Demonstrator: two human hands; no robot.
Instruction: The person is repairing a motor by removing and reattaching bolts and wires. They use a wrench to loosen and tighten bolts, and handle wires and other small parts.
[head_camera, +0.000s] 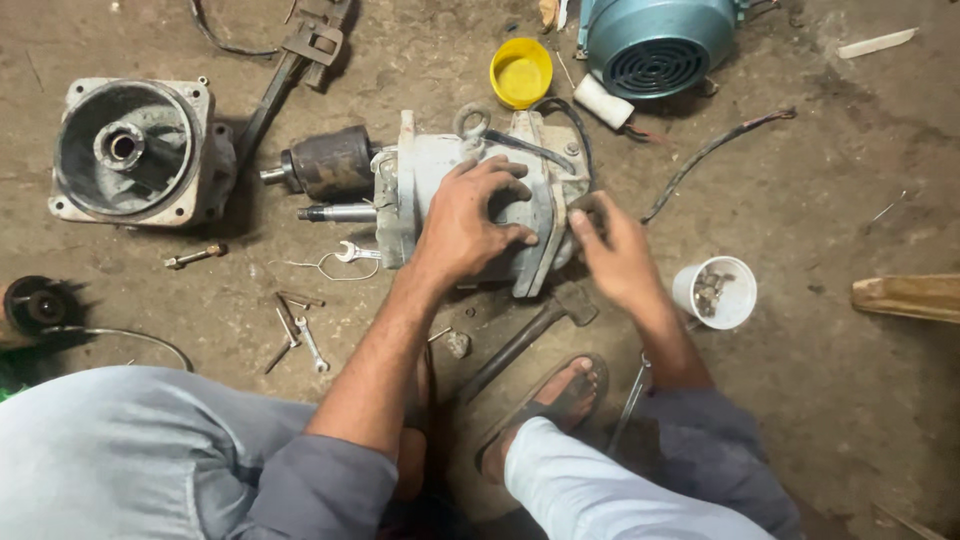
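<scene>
A grey motor housing (425, 165) lies on its side on the dirty concrete floor, with a dark rotor and shaft (330, 165) sticking out of its left end. My left hand (470, 220) rests flat on top of the housing, fingers spread across it. My right hand (615, 250) is at the housing's right end, its fingertips pinching a small dark part against the end cover. A black cable (570, 120) loops over the housing's far side.
A detached end bell (135, 150) lies at the left. A hammer (525, 335) lies by my sandalled foot (555, 395). Small spanners (300, 335), a bolt (195, 255), a white cup of bolts (715, 290), a yellow lid (520, 72) and a teal motor (655, 40) surround me.
</scene>
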